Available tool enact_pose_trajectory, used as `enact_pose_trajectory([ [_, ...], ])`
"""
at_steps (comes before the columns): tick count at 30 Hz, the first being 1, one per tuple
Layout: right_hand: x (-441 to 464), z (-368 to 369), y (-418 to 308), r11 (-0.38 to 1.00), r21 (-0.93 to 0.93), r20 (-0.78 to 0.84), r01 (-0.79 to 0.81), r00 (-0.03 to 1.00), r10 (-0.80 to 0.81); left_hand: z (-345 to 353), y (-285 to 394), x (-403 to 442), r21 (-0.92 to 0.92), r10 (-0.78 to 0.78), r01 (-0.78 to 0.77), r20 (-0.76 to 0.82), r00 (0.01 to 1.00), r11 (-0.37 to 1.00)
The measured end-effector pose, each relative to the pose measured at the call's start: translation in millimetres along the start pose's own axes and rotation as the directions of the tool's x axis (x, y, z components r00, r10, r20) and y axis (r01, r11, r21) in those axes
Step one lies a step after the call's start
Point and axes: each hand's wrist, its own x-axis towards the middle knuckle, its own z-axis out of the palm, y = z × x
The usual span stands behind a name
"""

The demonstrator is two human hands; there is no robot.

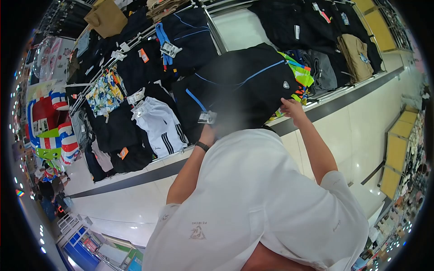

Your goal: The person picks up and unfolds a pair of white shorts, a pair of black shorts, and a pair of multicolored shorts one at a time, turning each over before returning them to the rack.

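Note:
A black garment [253, 101] with blue piping and a small white logo is spread over the front of the rack, in the middle of the view. At its right edge is my right hand [294, 111], the fingers closed on the cloth. My left hand [208, 134] is at the lower left edge, below a white tag [207, 117]; its fingers are hidden by the garment. A bright green and orange patterned garment [300, 77] sticks out from under the right side. The centre of the picture is hazy.
Left of it lie white shorts with black stripes [159, 126], a floral garment [106, 92] and dark folded clothes. Tan trousers [357, 58] and grey ones [322, 70] lie at the right. A brown paper bag [106, 19] stands at the upper left. Metal rails [216, 29] divide the rack.

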Motion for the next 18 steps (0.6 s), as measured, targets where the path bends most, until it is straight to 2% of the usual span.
enact_pose_trajectory([
  [2, 1.2, 6.0, -4.3, 0.976, 0.202, 0.031, -0.076, 0.997, 0.071, 4.4, 1.7, -8.4, -0.018, 0.279, -0.282, -0.092, 0.956, 0.959],
  [3, 5.8, 8.9, -1.2, 0.977, 0.201, 0.039, -0.078, 0.997, 0.071, 6.8, 6.6, -13.6, -0.015, 0.277, -0.280, -0.100, 0.956, 0.960],
  [5, 16.8, 16.2, 8.9, 0.941, 0.331, -0.013, -0.066, 0.997, 0.075, 12.2, 21.6, -27.7, -0.260, 0.137, -0.155, -0.084, 0.987, 0.953],
  [6, 18.1, 18.9, 9.3, 0.943, 0.326, -0.005, -0.067, 0.997, 0.072, 13.7, 33.1, -32.2, -0.262, 0.137, -0.158, -0.094, 0.986, 0.952],
  [8, 16.5, 24.7, 11.2, 0.892, 0.443, 0.069, -0.093, 0.995, 0.069, 15.3, 51.5, -35.9, 0.065, -0.019, 0.013, 0.102, 0.995, 0.998],
  [9, 12.0, 27.9, 8.6, 0.893, 0.439, 0.073, -0.096, 0.995, 0.071, 16.6, 48.6, -36.1, 0.062, -0.021, 0.015, 0.098, 0.995, 0.998],
  [11, 3.8, 31.6, 1.7, 0.828, 0.544, 0.122, -0.135, 0.989, 0.081, 18.9, 37.9, -31.3, -0.098, -0.038, 0.056, 0.180, 0.983, 0.994],
  [15, 7.1, 28.2, -5.7, 0.787, 0.600, 0.113, -0.144, 0.989, 0.094, 7.1, 10.0, -20.7, -0.026, -0.098, 0.108, 0.252, 0.963, 0.994],
  [17, 13.0, 25.4, -11.7, 0.816, 0.578, 0.028, -0.001, 0.999, -0.019, 7.3, 31.2, -38.3, -0.343, -0.092, 0.162, 0.211, 0.973, 0.925],
  [18, 10.0, 25.9, -22.5, 0.819, 0.571, -0.032, 0.051, 0.999, -0.040, -10.6, -1.1, -27.6, -0.009, 0.182, -0.185, 0.224, 0.957, 0.983],
])
